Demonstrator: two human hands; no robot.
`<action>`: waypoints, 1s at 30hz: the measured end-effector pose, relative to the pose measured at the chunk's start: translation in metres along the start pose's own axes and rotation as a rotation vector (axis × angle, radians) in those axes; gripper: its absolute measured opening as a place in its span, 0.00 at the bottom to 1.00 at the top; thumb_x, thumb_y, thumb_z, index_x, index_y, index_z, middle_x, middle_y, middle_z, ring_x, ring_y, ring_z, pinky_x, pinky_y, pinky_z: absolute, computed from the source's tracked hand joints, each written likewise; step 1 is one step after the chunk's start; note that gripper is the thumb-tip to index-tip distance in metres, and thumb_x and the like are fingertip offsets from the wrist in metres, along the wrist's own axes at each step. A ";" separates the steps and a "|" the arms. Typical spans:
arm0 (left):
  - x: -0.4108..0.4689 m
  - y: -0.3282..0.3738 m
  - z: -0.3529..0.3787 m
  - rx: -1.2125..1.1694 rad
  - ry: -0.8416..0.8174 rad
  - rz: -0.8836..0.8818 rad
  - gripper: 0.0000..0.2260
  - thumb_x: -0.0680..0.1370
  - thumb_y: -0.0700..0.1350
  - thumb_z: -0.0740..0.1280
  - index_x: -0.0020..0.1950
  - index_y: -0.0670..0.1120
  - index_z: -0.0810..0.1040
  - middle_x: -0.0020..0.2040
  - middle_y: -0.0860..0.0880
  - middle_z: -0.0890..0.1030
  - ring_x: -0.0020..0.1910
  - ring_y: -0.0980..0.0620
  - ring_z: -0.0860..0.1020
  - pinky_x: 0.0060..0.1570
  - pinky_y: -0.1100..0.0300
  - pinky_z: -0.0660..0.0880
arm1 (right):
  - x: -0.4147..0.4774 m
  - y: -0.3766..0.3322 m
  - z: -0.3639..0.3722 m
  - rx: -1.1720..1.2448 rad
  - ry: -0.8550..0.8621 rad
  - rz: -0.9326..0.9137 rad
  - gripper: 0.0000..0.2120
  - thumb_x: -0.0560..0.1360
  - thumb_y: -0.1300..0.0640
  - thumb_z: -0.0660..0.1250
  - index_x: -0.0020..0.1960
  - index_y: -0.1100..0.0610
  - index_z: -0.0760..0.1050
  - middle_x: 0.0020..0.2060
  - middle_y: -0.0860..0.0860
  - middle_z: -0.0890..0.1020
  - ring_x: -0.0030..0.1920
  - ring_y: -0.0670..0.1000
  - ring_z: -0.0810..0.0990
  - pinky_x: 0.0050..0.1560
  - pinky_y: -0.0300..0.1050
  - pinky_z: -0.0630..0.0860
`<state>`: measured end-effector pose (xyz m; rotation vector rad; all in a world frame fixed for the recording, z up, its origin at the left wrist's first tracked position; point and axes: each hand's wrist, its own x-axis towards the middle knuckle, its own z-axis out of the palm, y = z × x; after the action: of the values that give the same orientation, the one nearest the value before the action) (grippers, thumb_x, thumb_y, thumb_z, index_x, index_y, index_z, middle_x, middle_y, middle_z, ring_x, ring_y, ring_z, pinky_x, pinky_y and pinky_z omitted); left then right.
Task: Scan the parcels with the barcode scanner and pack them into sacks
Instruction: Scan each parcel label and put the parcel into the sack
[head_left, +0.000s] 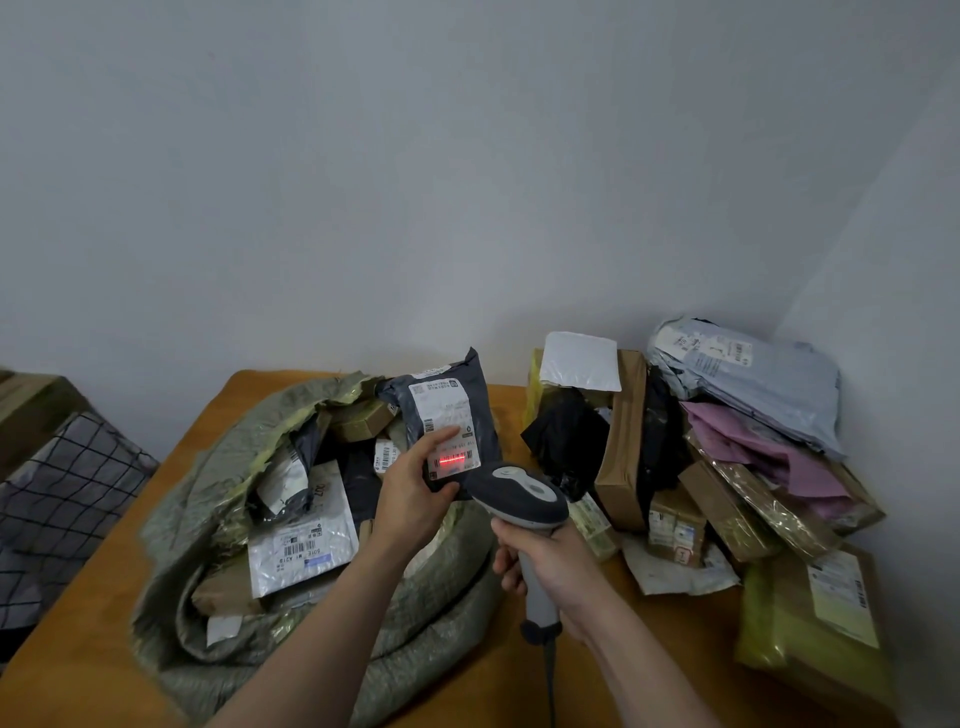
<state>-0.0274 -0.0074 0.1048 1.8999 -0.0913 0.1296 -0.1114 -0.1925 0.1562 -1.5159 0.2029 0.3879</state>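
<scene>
1. My left hand (410, 483) holds the dark grey parcel (480, 410) upright over the far rim of the sack (441, 582). Its fingers (441, 435) pinch the lower edge, with the thumb lying on the label (439, 408).
2. My right hand (550, 571) has its fingers (506, 566) wrapped round the handle of the barcode scanner (519, 499). The scanner head sits just at 5 o'clock of the parcel, and the red scan line (452, 460) falls on the lower barcode.
3. The thumb rests just at 11 o'clock of that line. If it slips downward it would cover the bars and the read would fail.
4. The mailer looks soft and is held by one edge, so it could sag or crease and tilt the code off the line.
5. The label carries several codes, so the beam could catch the wrong one.
6. The sack mouth is crowded. Dropped carelessly, this parcel could slide onto the tabletop (78, 623) and mix with the loose pile (623, 441) at 3 o'clock.
7. The cable (548, 670) hanging at 6 o'clock might snag.
</scene>
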 end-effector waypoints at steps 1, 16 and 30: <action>0.000 0.000 0.000 0.005 0.000 -0.002 0.30 0.74 0.31 0.76 0.68 0.59 0.78 0.63 0.57 0.80 0.61 0.62 0.80 0.57 0.63 0.81 | 0.000 0.000 0.000 0.000 0.001 0.000 0.07 0.79 0.53 0.72 0.46 0.57 0.81 0.33 0.56 0.82 0.31 0.52 0.78 0.33 0.44 0.72; -0.010 -0.040 -0.034 0.242 0.055 -0.269 0.22 0.75 0.38 0.74 0.66 0.55 0.79 0.52 0.53 0.81 0.43 0.55 0.82 0.37 0.54 0.83 | 0.026 0.005 0.019 0.063 -0.021 0.073 0.10 0.80 0.55 0.71 0.59 0.58 0.80 0.43 0.60 0.87 0.33 0.53 0.82 0.34 0.43 0.76; -0.001 -0.088 -0.040 0.819 0.080 -0.182 0.25 0.69 0.36 0.76 0.66 0.47 0.79 0.77 0.32 0.65 0.76 0.31 0.65 0.71 0.38 0.70 | 0.061 0.022 0.039 0.160 0.091 0.195 0.10 0.78 0.58 0.72 0.59 0.58 0.80 0.44 0.60 0.87 0.38 0.56 0.85 0.38 0.46 0.78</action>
<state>-0.0187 0.0591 0.0349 2.7022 0.2244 0.1288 -0.0673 -0.1461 0.1159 -1.3612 0.4457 0.4473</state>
